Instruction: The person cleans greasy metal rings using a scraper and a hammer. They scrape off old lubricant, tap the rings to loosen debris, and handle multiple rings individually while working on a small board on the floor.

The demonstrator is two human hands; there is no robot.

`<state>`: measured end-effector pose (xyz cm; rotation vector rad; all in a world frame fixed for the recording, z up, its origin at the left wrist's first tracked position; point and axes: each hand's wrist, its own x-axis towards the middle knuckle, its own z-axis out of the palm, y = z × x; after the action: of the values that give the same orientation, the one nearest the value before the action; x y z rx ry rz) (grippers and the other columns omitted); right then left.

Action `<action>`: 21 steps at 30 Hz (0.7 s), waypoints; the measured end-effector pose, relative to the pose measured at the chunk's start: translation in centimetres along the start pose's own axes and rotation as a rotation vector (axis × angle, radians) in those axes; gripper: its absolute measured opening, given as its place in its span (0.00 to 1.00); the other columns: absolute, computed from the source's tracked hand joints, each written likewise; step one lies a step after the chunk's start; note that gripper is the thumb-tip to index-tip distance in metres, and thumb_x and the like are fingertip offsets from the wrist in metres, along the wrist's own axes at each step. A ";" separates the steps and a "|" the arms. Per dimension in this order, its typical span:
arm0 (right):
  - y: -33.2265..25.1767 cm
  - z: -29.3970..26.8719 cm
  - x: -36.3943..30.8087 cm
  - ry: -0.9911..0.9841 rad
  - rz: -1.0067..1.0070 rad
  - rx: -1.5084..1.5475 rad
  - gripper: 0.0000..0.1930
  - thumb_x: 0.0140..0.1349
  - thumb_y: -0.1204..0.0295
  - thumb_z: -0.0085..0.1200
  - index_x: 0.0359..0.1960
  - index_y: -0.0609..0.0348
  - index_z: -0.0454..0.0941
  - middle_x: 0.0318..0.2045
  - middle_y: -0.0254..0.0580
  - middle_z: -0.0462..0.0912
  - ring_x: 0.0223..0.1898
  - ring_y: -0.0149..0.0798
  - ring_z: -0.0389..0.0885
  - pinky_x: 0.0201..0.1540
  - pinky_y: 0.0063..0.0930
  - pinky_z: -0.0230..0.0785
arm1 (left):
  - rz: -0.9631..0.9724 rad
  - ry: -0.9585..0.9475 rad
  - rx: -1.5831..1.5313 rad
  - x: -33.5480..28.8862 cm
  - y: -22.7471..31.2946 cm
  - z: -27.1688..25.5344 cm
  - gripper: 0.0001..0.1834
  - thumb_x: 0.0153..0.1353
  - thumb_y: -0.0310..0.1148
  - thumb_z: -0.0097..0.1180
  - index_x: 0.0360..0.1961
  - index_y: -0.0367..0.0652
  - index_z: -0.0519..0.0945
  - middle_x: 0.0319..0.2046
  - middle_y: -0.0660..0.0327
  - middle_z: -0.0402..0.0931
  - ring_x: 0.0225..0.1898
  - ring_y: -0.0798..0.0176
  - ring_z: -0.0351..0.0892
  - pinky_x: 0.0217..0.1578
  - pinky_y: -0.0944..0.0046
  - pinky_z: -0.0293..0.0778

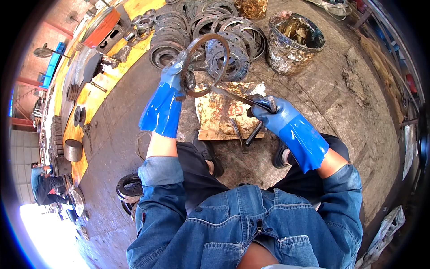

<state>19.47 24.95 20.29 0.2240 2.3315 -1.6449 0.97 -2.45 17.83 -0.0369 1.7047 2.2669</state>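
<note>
My left hand, in a blue rubber glove, grips a dark metal ring by its left side and holds it up off the floor. My right hand, gloved alike, is wrapped round the handle of a long flat-bladed scraper or knife. Its tip points left at the ring's lower edge; whether it touches cannot be made out. Below both hands lies a stained, yellowish board. Two slim tools rest at its near edge, one with a black grip.
Flanged metal rings are heaped beyond my hands. A grimy bucket stands at the far right of them. More rings lie by my left elbow. Another person is far off at the left.
</note>
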 end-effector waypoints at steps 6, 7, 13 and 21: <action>0.3 0.0 -0.1 -0.011 -0.093 0.014 0.03 0.53 0.79 0.50 0.26 0.54 0.74 0.19 0.26 0.68 0.25 0.21 0.63 0.28 0.20 0.59 | -0.028 -0.071 -0.230 0.2 -0.2 -0.9 0.24 0.60 0.39 0.51 0.56 0.39 0.72 0.44 0.52 0.79 0.28 0.57 0.81 0.21 0.63 0.78; 0.5 0.0 0.0 -0.010 -0.094 -0.003 0.04 0.53 0.79 0.50 0.26 0.54 0.74 0.19 0.26 0.68 0.25 0.21 0.63 0.28 0.20 0.59 | 0.004 -0.003 -0.186 0.4 -0.7 -0.4 0.24 0.60 0.39 0.51 0.55 0.39 0.72 0.44 0.53 0.79 0.28 0.56 0.81 0.22 0.62 0.79; 0.8 -0.4 0.3 -0.034 -0.030 -0.003 0.03 0.53 0.79 0.49 0.26 0.55 0.74 0.19 0.26 0.68 0.25 0.22 0.63 0.28 0.20 0.59 | 0.030 0.127 -0.056 -0.1 -0.3 1.2 0.24 0.58 0.37 0.53 0.55 0.39 0.73 0.44 0.53 0.79 0.29 0.56 0.81 0.24 0.60 0.80; 0.6 -0.7 0.6 -0.076 -0.044 -0.071 0.06 0.55 0.74 0.53 0.34 0.59 0.77 0.22 0.31 0.74 0.26 0.24 0.67 0.31 0.22 0.64 | -0.130 -0.426 -0.357 1.4 -0.1 -3.5 0.23 0.59 0.36 0.51 0.55 0.37 0.73 0.45 0.53 0.79 0.35 0.57 0.82 0.29 0.62 0.80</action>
<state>18.94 25.84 19.79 0.0946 2.3489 -1.5591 -0.91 -5.38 16.45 0.2335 1.0470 2.2490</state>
